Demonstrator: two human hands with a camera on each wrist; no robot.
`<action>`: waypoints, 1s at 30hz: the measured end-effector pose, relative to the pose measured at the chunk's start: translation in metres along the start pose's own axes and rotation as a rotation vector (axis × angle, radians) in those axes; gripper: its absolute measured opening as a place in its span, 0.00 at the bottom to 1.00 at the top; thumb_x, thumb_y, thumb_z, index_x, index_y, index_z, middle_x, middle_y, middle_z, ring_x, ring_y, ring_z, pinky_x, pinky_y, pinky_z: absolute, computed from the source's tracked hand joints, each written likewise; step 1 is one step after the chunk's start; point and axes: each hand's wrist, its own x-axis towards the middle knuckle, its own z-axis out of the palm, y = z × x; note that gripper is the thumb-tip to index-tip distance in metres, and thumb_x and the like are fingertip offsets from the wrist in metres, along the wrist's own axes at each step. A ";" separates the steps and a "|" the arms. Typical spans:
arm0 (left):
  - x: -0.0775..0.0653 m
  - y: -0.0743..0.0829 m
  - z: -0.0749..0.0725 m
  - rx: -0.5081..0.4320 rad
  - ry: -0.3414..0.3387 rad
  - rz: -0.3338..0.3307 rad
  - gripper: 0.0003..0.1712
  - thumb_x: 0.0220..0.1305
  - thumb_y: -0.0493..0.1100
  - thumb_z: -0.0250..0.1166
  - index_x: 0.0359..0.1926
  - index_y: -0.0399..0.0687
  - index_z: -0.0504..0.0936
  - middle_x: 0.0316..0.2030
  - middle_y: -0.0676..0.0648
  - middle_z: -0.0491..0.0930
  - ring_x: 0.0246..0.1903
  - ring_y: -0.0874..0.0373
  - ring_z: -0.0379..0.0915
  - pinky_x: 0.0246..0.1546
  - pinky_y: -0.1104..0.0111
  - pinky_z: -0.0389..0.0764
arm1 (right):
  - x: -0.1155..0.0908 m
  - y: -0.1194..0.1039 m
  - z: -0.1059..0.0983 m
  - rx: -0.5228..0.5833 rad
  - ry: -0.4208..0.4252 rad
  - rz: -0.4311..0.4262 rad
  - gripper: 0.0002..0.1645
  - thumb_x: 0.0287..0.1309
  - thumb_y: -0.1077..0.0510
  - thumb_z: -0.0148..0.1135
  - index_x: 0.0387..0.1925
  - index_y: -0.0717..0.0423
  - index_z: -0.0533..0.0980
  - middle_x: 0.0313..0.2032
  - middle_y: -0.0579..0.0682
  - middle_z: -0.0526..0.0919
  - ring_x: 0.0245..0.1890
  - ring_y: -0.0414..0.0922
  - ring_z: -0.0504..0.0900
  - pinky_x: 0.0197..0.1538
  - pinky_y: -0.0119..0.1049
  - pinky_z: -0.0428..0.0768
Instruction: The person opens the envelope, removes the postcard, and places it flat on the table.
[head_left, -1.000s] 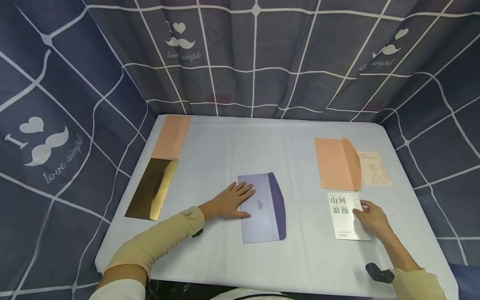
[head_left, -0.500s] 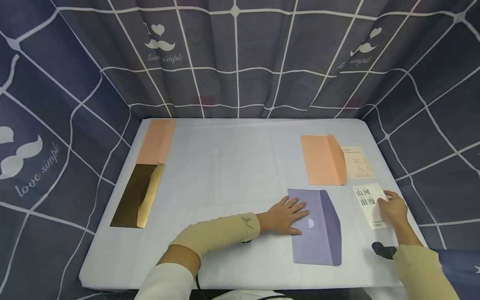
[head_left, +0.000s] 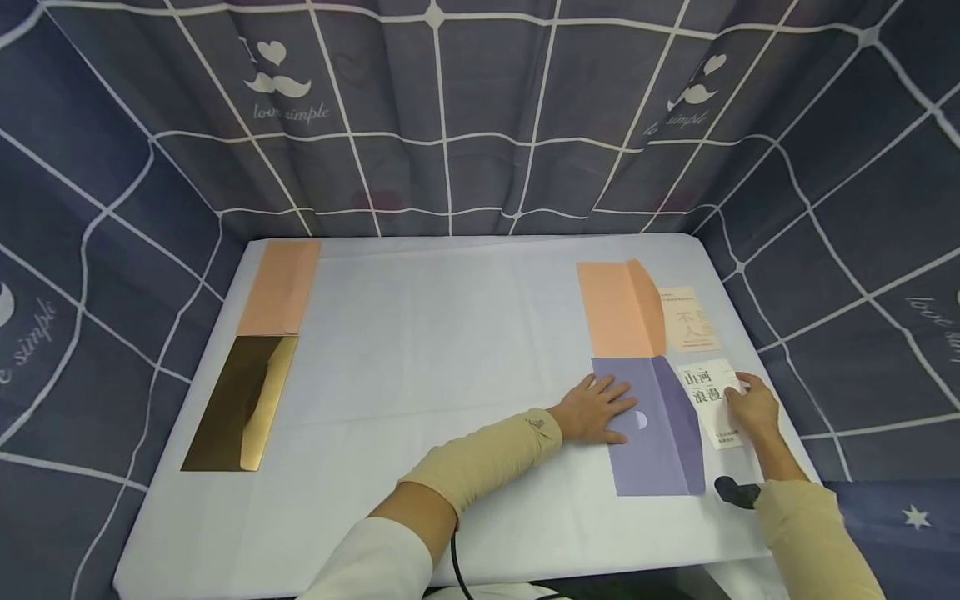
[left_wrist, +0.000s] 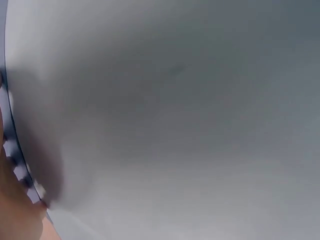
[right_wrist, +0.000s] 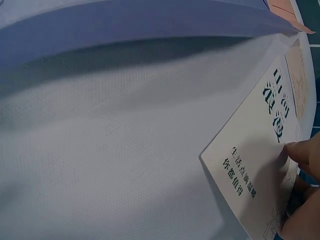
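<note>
A purple envelope (head_left: pixel 651 458) with its flap unfolded to the right lies near the table's right side, just below an orange envelope (head_left: pixel 617 310). My left hand (head_left: pixel 596 410) rests on its left part with fingers spread. At the left edge of the left wrist view, a bit of this hand (left_wrist: pixel 17 210) shows. Right of the flap is a white card (head_left: pixel 711 404) with dark Chinese lettering. My right hand (head_left: pixel 756 408) pinches the card's right edge between thumb and fingers. In the right wrist view the card (right_wrist: pixel 250 175) is tilted, its lower corner raised over the cloth.
A cream card (head_left: pixel 688 321) lies beside the orange envelope's flap. On the table's left side, another orange envelope (head_left: pixel 279 287) lies above a shiny gold envelope (head_left: pixel 232 408). White cloth covers the table (head_left: pixel 420 333). Dark checked curtains (head_left: pixel 480 108) enclose the back and sides.
My left hand has slid the purple envelope right, up to just below the orange one. My right hand has carried the white card rightward, beside the purple flap. The head view has shifted too.
</note>
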 end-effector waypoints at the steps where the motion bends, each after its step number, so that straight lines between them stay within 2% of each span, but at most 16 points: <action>1: 0.000 -0.003 0.000 0.000 -0.003 -0.010 0.42 0.64 0.76 0.34 0.75 0.69 0.44 0.74 0.58 0.42 0.72 0.57 0.38 0.68 0.60 0.48 | 0.001 -0.002 0.002 -0.002 0.000 -0.010 0.30 0.67 0.61 0.42 0.66 0.74 0.55 0.56 0.79 0.63 0.53 0.70 0.66 0.53 0.59 0.67; 7: 0.002 -0.015 0.003 -0.003 -0.020 -0.076 0.42 0.64 0.76 0.33 0.75 0.69 0.43 0.74 0.58 0.41 0.72 0.57 0.36 0.68 0.59 0.47 | 0.011 -0.013 0.013 0.008 0.015 -0.069 0.29 0.67 0.61 0.43 0.65 0.75 0.56 0.55 0.79 0.64 0.53 0.70 0.66 0.53 0.60 0.67; 13: -0.001 -0.019 0.004 -0.046 -0.043 -0.079 0.42 0.64 0.76 0.33 0.75 0.69 0.42 0.74 0.57 0.39 0.72 0.57 0.34 0.69 0.59 0.45 | 0.014 -0.019 0.021 0.058 0.088 -0.044 0.29 0.66 0.62 0.42 0.65 0.74 0.57 0.56 0.78 0.63 0.56 0.71 0.64 0.59 0.59 0.62; 16: -0.003 -0.023 0.003 -0.074 -0.020 -0.070 0.42 0.65 0.75 0.33 0.75 0.67 0.43 0.74 0.57 0.39 0.72 0.57 0.33 0.69 0.59 0.44 | 0.012 -0.021 0.025 0.067 0.124 -0.036 0.29 0.65 0.62 0.42 0.64 0.73 0.58 0.56 0.77 0.63 0.57 0.72 0.61 0.59 0.60 0.59; 19: -0.010 -0.035 0.001 -0.130 0.038 -0.043 0.42 0.66 0.74 0.35 0.75 0.65 0.45 0.74 0.56 0.42 0.72 0.56 0.33 0.69 0.57 0.44 | 0.010 -0.022 0.028 0.041 0.146 -0.034 0.29 0.64 0.61 0.41 0.64 0.72 0.59 0.55 0.78 0.62 0.57 0.73 0.59 0.58 0.62 0.57; 21: -0.018 -0.053 -0.001 -0.177 0.087 -0.024 0.41 0.68 0.71 0.38 0.75 0.63 0.47 0.74 0.54 0.43 0.72 0.54 0.33 0.69 0.56 0.43 | 0.007 -0.021 0.031 0.017 0.157 -0.027 0.29 0.64 0.60 0.40 0.64 0.71 0.59 0.56 0.78 0.60 0.58 0.73 0.57 0.58 0.63 0.56; 24: -0.041 -0.096 0.001 -0.251 0.157 -0.050 0.39 0.70 0.67 0.42 0.75 0.58 0.49 0.74 0.50 0.44 0.72 0.51 0.36 0.69 0.53 0.43 | 0.004 -0.018 0.032 -0.011 0.179 -0.005 0.29 0.66 0.59 0.38 0.64 0.70 0.58 0.58 0.79 0.56 0.59 0.73 0.55 0.58 0.64 0.54; 27: -0.078 -0.151 0.010 -0.346 0.206 -0.158 0.37 0.72 0.61 0.46 0.74 0.53 0.51 0.74 0.45 0.45 0.72 0.47 0.38 0.68 0.50 0.45 | 0.002 -0.012 0.032 -0.046 0.190 0.020 0.29 0.67 0.58 0.36 0.65 0.70 0.58 0.60 0.78 0.54 0.60 0.73 0.53 0.59 0.64 0.52; 30: -0.126 -0.206 0.025 -0.430 0.261 -0.307 0.35 0.72 0.57 0.49 0.73 0.48 0.55 0.73 0.42 0.47 0.71 0.44 0.41 0.67 0.48 0.47 | 0.001 -0.007 0.029 -0.089 0.175 0.030 0.29 0.66 0.59 0.34 0.65 0.70 0.56 0.60 0.78 0.53 0.61 0.72 0.53 0.60 0.64 0.51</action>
